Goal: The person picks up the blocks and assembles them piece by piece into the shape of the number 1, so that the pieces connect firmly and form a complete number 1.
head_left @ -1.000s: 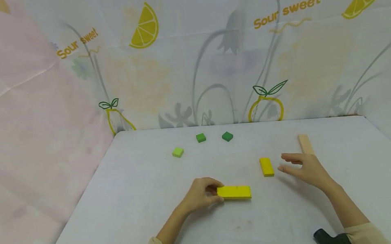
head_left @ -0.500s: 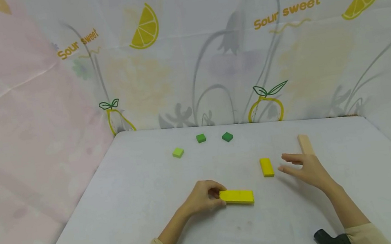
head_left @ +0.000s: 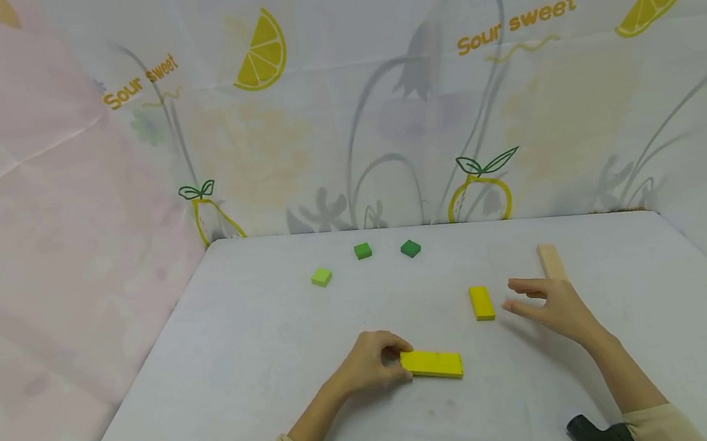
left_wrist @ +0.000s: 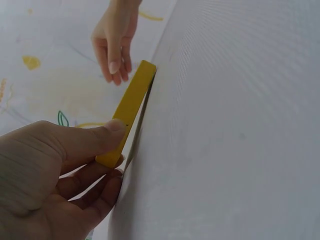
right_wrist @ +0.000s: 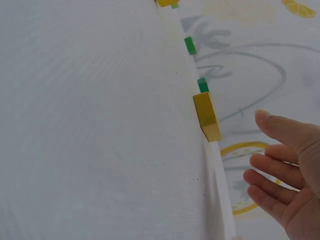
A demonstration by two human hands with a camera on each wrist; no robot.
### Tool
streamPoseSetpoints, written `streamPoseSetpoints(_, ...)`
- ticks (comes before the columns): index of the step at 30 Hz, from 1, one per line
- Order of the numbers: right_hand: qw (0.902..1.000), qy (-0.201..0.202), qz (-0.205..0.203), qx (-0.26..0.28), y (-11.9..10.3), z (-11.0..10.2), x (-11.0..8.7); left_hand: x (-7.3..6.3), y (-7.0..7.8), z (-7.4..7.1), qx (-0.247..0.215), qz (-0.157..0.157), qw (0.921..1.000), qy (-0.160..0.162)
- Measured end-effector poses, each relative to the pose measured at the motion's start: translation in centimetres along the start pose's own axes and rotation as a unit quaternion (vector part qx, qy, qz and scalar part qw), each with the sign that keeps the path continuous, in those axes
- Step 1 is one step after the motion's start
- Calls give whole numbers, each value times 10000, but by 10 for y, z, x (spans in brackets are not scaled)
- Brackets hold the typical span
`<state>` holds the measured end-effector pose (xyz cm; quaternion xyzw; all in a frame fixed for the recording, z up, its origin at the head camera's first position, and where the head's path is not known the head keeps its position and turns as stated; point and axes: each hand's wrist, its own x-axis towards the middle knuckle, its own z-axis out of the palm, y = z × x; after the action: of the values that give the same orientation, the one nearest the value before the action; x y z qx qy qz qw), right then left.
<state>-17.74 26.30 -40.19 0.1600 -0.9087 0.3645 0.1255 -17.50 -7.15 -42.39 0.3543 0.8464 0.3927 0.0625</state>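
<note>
Between thumb and fingers, my left hand [head_left: 372, 361] pinches the left end of a long yellow block [head_left: 436, 364], low over the white table. The left wrist view shows the thumb on one face of this yellow block [left_wrist: 131, 107] and fingertips behind it. My right hand [head_left: 555, 305] hovers with loosely bent fingers and nothing in them. Just left of its fingertips lies a shorter yellow block [head_left: 481, 303], apart from the hand. In the right wrist view that shorter yellow block [right_wrist: 206, 116] is beside the right hand [right_wrist: 290, 170].
Toward the back lie a light green block [head_left: 321, 277], a mid-green block [head_left: 363, 250] and a dark green block [head_left: 411, 248]. A pale wooden strip [head_left: 551, 261] is partly hidden behind the right hand. A printed cloth [head_left: 338, 103] hangs behind the table [head_left: 240, 325].
My left hand has moved slightly nearer to me and to the right with the long yellow block, whose right end has swung a little toward me. The right hand stays still.
</note>
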Motion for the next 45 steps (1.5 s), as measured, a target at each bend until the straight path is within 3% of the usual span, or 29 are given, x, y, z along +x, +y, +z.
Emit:
streamPoseSetpoints(8, 10000, -13, 19, -18, 1, 0, 0, 0, 2, 3, 33, 48, 10000, -27)
streamPoseSetpoints(24, 9998, -93, 169, -41, 0, 0, -1, 0, 4, 6, -17, -161, 9998, -153)
streamPoseSetpoints(33, 9998, -113, 133, 2, -1, 0, -1, -1, 2, 6, -142, -61, 9999, -68)
streamPoseSetpoints(45, 9995, -188, 226, -86, -1, 1, -1, -1, 0, 6, -319, -156, 9993, -122)
